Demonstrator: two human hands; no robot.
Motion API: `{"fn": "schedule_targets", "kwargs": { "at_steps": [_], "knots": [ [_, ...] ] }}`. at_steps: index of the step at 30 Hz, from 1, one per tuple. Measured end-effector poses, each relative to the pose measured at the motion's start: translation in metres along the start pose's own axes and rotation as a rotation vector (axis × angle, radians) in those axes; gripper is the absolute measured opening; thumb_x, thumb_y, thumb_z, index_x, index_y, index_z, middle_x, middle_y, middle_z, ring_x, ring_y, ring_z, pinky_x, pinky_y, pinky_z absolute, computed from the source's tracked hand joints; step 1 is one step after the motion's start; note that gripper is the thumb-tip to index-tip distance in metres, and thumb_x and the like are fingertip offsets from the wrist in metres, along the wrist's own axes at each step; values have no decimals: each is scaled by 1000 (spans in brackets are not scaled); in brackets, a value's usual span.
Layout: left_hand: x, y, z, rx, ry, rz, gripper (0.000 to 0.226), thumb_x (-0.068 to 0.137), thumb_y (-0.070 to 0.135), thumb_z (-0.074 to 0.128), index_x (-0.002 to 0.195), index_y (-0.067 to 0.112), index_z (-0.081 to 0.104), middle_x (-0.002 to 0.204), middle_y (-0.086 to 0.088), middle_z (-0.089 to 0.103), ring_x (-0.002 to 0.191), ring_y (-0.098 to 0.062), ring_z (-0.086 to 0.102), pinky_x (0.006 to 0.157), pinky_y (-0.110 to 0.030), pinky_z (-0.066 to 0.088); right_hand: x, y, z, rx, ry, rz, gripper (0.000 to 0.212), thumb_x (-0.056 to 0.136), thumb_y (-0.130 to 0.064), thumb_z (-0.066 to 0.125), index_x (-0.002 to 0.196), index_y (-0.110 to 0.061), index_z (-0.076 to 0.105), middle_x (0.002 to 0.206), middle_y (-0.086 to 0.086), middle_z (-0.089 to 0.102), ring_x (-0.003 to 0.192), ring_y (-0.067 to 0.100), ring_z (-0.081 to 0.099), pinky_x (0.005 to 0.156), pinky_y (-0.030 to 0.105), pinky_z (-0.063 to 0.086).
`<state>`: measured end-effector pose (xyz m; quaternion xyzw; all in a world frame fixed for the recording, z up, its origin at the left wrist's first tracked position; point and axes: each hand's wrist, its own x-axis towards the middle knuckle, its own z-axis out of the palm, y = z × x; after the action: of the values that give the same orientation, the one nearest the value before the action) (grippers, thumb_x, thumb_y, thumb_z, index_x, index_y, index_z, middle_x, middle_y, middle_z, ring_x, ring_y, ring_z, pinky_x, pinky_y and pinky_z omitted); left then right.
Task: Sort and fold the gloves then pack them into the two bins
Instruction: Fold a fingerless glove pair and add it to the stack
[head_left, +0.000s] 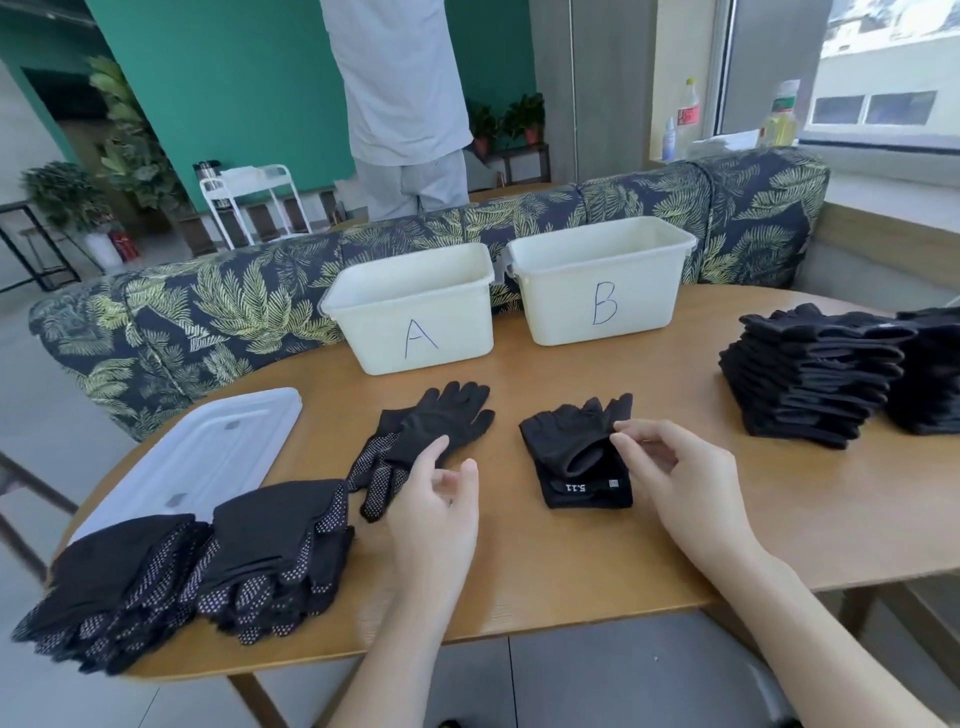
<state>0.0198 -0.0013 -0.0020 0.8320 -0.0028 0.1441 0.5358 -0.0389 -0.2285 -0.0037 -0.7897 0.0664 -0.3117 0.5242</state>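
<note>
Two white bins stand at the table's far side, bin A (410, 332) on the left and bin B (602, 296) on the right. In front of bin A lies a pair of black dotted gloves (431, 426); my left hand (436, 493) hovers at its near edge, fingers relaxed, holding nothing. A folded black fingerless glove (566, 452) with a small label lies in front of bin B. My right hand (670, 467) is at its right edge with fingertips loosely curled just above the cuff.
A heap of dotted black gloves (197, 571) covers the near left of the wooden table (571, 561). A white lid (208, 452) lies behind it. A tall stack of black gloves (815, 379) stands at the right. A person stands beyond the patterned sofa (208, 312).
</note>
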Motion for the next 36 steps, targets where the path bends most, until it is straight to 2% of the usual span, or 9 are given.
{"fn": "schedule_targets", "kwargs": {
  "at_steps": [6, 12, 16, 18, 21, 24, 27, 31, 36],
  "knots": [
    [-5, 21, 32, -43, -165, 213, 32, 97, 39, 65, 129, 40, 65, 93, 19, 68, 82, -9, 69, 77, -14, 51, 13, 5, 5, -35, 37, -24, 12, 91, -18, 76, 84, -27, 72, 98, -25, 72, 85, -7, 70, 79, 3, 48],
    [-2, 23, 52, 64, -201, 347, 22, 95, 31, 70, 116, 27, 72, 95, 14, 65, 91, -7, 62, 75, -8, 45, 28, 12, 0, 2, 226, -13, 8, 93, -20, 74, 88, -13, 74, 97, -13, 75, 88, -1, 72, 79, 7, 50],
    [-5, 13, 56, 228, -377, 446, 22, 93, 44, 70, 106, 27, 76, 108, 22, 60, 112, 2, 51, 92, -5, 35, 29, 16, -3, 12, 270, 43, 11, 93, -24, 74, 87, -15, 74, 98, -13, 76, 86, 4, 73, 80, 11, 52],
    [-4, 10, 57, 313, -468, 489, 41, 91, 61, 59, 112, 29, 76, 113, 24, 60, 120, 5, 45, 103, -14, 34, 29, 16, -5, 9, 247, 61, 10, 93, -24, 74, 87, -16, 74, 97, -14, 76, 87, 3, 73, 79, 10, 51],
    [-7, 8, 57, 402, -488, 538, 55, 90, 69, 45, 116, 30, 76, 115, 22, 61, 120, 3, 45, 104, -29, 40, 24, 13, -6, 5, 200, 68, 9, 92, -25, 74, 89, -17, 75, 97, -14, 76, 87, 0, 71, 80, 9, 51],
    [-15, 7, 52, 394, -446, 580, 52, 93, 66, 48, 115, 30, 77, 112, 21, 62, 115, -1, 49, 99, -31, 45, 18, 8, -9, 43, 162, 102, 10, 93, -32, 73, 90, -22, 75, 92, -17, 76, 89, -2, 70, 78, 8, 49],
    [-22, 6, 45, 383, -451, 619, 47, 94, 65, 49, 110, 32, 79, 104, 22, 61, 109, -2, 50, 96, -25, 41, 14, 5, -12, 51, 130, 148, 14, 93, -39, 72, 90, -27, 75, 88, -19, 75, 87, 1, 70, 75, 7, 47],
    [-27, 7, 39, 313, -490, 627, 40, 93, 63, 53, 99, 34, 80, 94, 22, 61, 103, -1, 52, 94, -20, 35, 11, 6, -16, 75, 132, 176, 4, 91, -27, 76, 90, -24, 72, 99, -17, 75, 92, 2, 68, 77, 8, 47],
    [-26, 15, 38, 80, -386, 521, 23, 95, 46, 62, 97, 31, 80, 97, 21, 68, 103, -10, 63, 89, -25, 48, 11, -2, -15, 224, 136, 196, 23, 89, -14, 77, 107, -25, 67, 103, -15, 74, 92, 5, 72, 75, 18, 56]
  ]
}}
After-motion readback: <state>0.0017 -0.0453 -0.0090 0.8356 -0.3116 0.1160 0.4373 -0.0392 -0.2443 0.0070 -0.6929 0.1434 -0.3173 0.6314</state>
